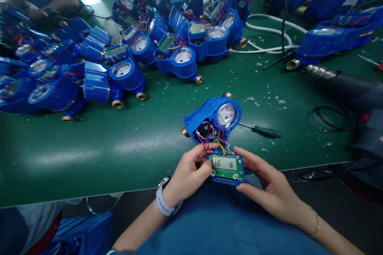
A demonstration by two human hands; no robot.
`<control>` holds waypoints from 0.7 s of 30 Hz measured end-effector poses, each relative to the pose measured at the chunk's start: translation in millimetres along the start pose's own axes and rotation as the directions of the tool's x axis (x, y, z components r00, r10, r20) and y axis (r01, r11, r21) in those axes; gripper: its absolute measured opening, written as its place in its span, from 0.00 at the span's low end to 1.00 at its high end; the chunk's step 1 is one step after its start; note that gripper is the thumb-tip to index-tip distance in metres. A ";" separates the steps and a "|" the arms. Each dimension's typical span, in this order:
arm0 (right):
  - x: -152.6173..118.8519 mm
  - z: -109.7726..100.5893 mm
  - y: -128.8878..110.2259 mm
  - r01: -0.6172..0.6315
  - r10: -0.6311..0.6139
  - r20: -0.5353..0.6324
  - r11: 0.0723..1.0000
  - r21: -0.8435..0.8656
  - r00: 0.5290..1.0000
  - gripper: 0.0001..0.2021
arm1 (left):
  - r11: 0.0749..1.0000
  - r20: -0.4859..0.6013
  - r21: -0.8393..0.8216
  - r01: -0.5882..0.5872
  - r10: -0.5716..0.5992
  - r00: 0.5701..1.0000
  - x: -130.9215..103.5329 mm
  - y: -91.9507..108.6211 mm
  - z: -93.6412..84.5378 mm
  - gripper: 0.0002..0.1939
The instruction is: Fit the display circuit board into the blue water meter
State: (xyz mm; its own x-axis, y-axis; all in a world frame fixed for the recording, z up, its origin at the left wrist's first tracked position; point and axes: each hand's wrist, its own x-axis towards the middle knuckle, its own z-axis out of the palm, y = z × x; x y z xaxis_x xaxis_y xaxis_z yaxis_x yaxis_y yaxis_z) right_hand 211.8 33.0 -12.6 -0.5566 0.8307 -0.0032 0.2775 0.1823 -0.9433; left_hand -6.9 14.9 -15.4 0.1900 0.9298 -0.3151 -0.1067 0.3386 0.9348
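Note:
Between my hands, at the table's front edge, is a green circuit board in a blue frame, its lit display upside down to me. My left hand pinches its left side, thumb on the front. On the right side, my right hand grips the frame between thumb and fingers. Several coloured wires run from the board to a blue water meter lying just beyond. That meter's housing is uncovered, showing a black part inside, beside its round white dial. A screwdriver lies right of the meter, its shaft tip near it.
Several other blue water meters crowd the back and left of the green table, more at the back right. White cable loops behind. A heat-gun-like tool lies at right. Another person's arm is at upper left.

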 end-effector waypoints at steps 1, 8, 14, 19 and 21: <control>-0.4 0.5 0.6 -0.021 0.021 -0.004 0.999 0.049 1.000 0.30 | 0.999 0.022 -0.043 0.004 -0.003 1.000 -0.5 0.1 -1.0 0.21; -1.9 1.5 1.5 -0.068 0.073 -0.015 0.971 0.230 0.997 0.30 | 0.979 0.102 -0.201 -0.025 0.046 0.994 -3.9 -0.6 -3.4 0.26; -2.9 1.2 3.5 -0.092 0.100 -0.024 0.972 0.218 0.995 0.30 | 0.978 0.113 -0.206 -0.032 0.056 0.992 -4.6 -1.0 -3.1 0.26; -3.6 0.9 4.6 -0.076 0.083 -0.022 0.975 0.208 0.996 0.30 | 0.979 0.104 -0.202 -0.023 0.045 0.994 -4.8 -1.7 -2.5 0.26; -3.5 0.8 5.0 -0.064 0.070 -0.023 0.979 0.192 0.997 0.30 | 0.981 0.095 -0.195 -0.018 0.037 0.995 -4.3 -2.1 -1.9 0.25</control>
State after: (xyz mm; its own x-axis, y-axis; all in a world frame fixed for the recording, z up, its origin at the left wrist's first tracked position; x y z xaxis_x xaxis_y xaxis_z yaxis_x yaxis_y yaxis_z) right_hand 214.4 30.6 -17.5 -0.5174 0.8535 -0.0615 0.1576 0.0244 -0.9872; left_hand -9.4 10.5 -16.3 0.2775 0.9240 -0.2631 -0.2983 0.3432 0.8906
